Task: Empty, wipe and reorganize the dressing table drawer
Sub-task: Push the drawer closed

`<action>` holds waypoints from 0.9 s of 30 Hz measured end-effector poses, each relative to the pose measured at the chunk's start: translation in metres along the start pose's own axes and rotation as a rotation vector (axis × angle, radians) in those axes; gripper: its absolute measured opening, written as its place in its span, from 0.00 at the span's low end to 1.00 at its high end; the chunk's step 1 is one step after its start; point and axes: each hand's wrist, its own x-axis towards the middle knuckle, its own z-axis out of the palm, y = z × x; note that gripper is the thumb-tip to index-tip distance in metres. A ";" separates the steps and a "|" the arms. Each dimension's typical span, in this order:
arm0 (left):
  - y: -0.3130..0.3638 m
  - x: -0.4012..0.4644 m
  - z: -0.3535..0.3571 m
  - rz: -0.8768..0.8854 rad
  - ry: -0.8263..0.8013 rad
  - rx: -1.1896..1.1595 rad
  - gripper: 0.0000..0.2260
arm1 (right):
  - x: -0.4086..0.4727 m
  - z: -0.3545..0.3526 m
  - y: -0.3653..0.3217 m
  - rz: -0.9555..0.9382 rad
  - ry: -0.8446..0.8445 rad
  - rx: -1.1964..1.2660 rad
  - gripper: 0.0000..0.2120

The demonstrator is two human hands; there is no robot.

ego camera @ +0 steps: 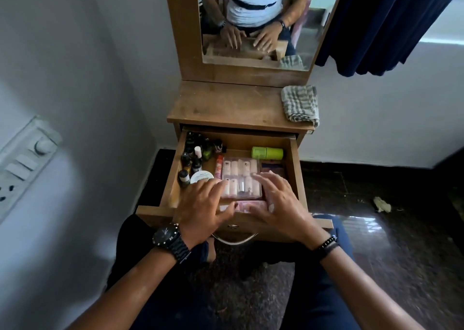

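The wooden dressing table drawer (pixel 297 179) stands pulled out in front of me. Inside lie a clear case of pink and white bottles (pixel 241 176), a green bottle (pixel 267 152) on its side at the back right, several small dark bottles (pixel 193 154) at the left, a white round jar (pixel 200 176) and a red tube (pixel 219 166). My left hand (pixel 200 209) hovers over the front left of the drawer with fingers spread, fingertips at the case's left edge. My right hand (pixel 278 204) is spread over the case's right side. Neither hand holds anything.
A folded checked cloth (pixel 300 106) lies on the right end of the table top (pixel 221 106). A mirror (pixel 253 20) rises behind it. A dark curtain (pixel 389 23) hangs at the right; a switch panel (pixel 22 164) is on the left wall. A scrap (pixel 381 204) lies on the dark floor.
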 end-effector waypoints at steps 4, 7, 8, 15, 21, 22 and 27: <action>-0.009 -0.003 0.004 0.238 -0.004 0.089 0.30 | -0.013 0.007 0.001 -0.106 0.021 -0.285 0.47; -0.017 0.001 0.005 0.304 -0.006 0.059 0.36 | -0.011 0.015 0.004 -0.144 0.090 -0.361 0.45; -0.019 0.003 0.005 0.317 -0.008 0.068 0.39 | -0.010 0.016 0.004 -0.149 0.108 -0.370 0.44; -0.027 0.031 0.012 0.295 0.030 0.120 0.45 | 0.017 0.007 0.013 -0.149 0.164 -0.380 0.46; -0.038 0.081 0.016 0.238 0.016 0.199 0.47 | 0.064 -0.013 0.022 -0.162 0.202 -0.393 0.48; -0.040 0.093 0.016 0.223 0.011 0.215 0.48 | 0.074 -0.017 0.024 -0.162 0.202 -0.401 0.48; -0.052 0.145 0.017 0.156 -0.072 0.237 0.49 | 0.123 -0.029 0.038 -0.146 0.267 -0.519 0.47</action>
